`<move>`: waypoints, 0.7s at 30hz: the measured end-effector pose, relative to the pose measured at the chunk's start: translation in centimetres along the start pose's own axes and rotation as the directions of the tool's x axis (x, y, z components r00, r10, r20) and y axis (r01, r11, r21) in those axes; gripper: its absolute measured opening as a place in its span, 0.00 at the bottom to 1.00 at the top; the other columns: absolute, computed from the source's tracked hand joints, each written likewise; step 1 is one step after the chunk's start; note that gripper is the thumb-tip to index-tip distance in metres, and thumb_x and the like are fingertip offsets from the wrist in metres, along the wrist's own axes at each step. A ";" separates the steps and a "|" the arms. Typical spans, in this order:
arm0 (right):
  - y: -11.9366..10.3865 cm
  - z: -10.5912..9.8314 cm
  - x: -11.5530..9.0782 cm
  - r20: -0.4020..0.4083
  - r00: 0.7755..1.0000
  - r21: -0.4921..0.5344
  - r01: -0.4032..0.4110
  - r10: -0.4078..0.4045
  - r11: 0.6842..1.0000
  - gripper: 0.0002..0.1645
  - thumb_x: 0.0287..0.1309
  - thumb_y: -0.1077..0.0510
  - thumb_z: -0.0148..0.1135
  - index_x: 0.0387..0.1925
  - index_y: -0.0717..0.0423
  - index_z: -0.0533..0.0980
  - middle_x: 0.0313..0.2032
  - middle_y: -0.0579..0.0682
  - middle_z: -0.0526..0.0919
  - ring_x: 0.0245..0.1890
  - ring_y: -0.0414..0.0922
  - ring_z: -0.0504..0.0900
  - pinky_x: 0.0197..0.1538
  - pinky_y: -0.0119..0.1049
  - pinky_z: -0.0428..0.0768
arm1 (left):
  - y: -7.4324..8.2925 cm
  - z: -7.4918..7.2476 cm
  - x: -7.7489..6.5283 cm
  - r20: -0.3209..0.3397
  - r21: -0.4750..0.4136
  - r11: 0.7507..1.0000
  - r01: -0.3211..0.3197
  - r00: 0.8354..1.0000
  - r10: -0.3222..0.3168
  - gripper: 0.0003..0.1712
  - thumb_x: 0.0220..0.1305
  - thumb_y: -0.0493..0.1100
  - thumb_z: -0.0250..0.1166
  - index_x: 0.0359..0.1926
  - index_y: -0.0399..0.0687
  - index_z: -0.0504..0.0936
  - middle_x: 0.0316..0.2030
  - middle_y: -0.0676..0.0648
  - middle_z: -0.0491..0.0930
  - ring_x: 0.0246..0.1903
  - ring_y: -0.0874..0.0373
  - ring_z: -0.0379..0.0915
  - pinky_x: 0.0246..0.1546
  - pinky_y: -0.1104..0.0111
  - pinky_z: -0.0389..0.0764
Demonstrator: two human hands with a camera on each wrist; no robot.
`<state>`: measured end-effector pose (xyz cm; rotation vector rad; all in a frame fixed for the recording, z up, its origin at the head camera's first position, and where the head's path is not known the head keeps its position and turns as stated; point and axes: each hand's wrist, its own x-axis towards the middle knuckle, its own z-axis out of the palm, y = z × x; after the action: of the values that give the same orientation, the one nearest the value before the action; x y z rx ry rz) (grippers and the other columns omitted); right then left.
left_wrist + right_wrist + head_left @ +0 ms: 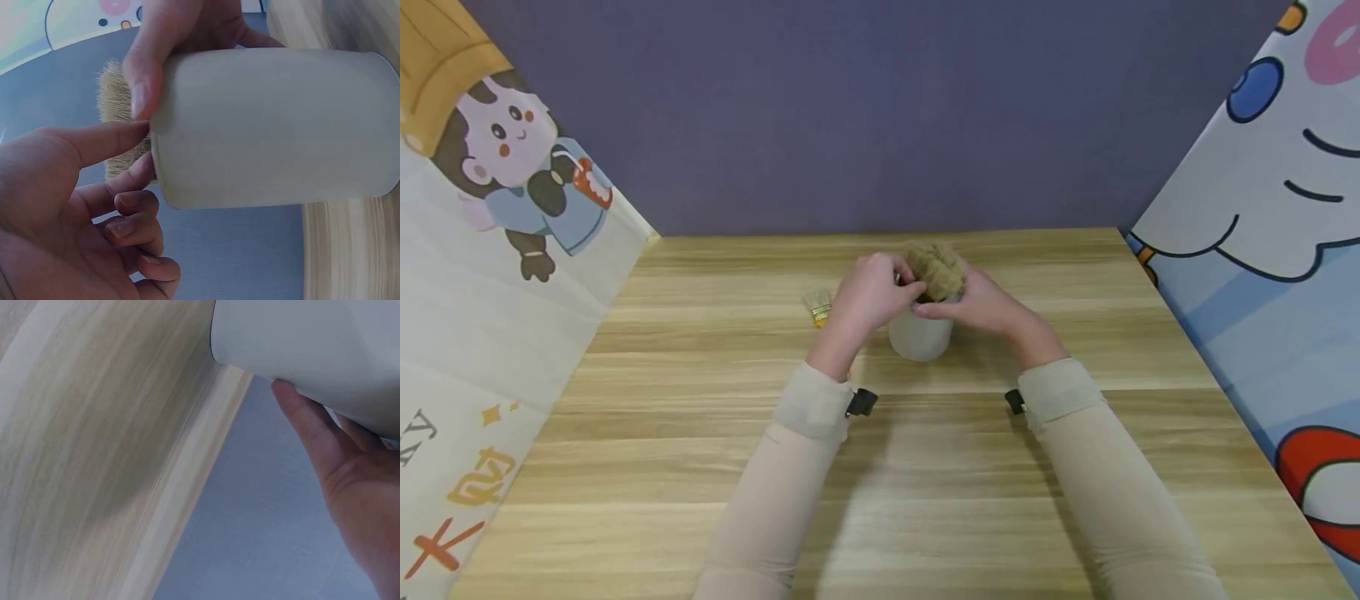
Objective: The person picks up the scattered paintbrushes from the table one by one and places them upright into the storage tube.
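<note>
A white cylindrical container (920, 336) stands on the table, and a bundle of tan bristles (936, 271), like brush heads, sticks out of its top. My right hand (988, 307) holds the container from the right, thumb over the rim and fingers along its far side. From the left, my left hand (874, 293) reaches to the rim, pinching at the foot of the bristles (115, 94) with thumb and index finger. Its other fingers curl loosely in the left wrist view. Whatever is below the bristles is hidden inside the container.
A paintbrush (818, 307) with pale bristles and a gold-coloured ferrule lies left of the container, partly hidden behind my left forearm. The wooden table (700, 375) meets a dark blue-grey wall (880, 117) at the back. Printed cartoon panels flank both sides.
</note>
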<state>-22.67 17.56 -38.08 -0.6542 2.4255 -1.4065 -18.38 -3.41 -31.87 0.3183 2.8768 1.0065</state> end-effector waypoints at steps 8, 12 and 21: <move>0.1 0.1 0.0 -0.014 1.000 0.016 0.008 -0.008 1.000 0.55 0.59 0.45 0.81 0.80 0.38 0.59 0.71 0.48 0.74 0.70 0.50 0.76 0.76 0.57 0.70 | -0.7 -0.8 -0.5 0.021 -0.019 1.000 0.017 1.000 -0.017 0.12 0.72 0.53 0.71 0.37 0.50 0.87 0.57 0.45 0.86 0.33 0.55 0.75 0.37 0.61 0.77; 0.1 0.1 0.0 -0.019 1.000 0.014 0.005 -0.004 1.000 0.55 0.59 0.45 0.81 0.80 0.38 0.59 0.72 0.47 0.74 0.71 0.50 0.75 0.77 0.59 0.68 | -1.1 -1.6 -0.6 0.033 -0.006 1.000 0.021 0.999 -0.021 0.12 0.71 0.53 0.71 0.39 0.50 0.88 0.61 0.44 0.84 0.49 0.49 0.79 0.52 0.54 0.81; 0.0 0.2 0.0 -0.029 0.999 -0.041 -0.035 0.034 0.999 0.63 0.58 0.44 0.80 0.85 0.40 0.52 0.80 0.52 0.65 0.80 0.56 0.65 0.81 0.62 0.60 | -4.9 -5.3 0.1 -0.022 -0.039 0.987 0.154 0.988 -0.155 0.23 0.69 0.56 0.72 0.57 0.47 0.85 0.62 0.40 0.80 0.56 0.44 0.76 0.57 0.47 0.79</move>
<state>-22.62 17.41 -38.13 -0.6033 2.4821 -1.3646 -20.02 -10.36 -30.75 0.0790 2.8479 1.0415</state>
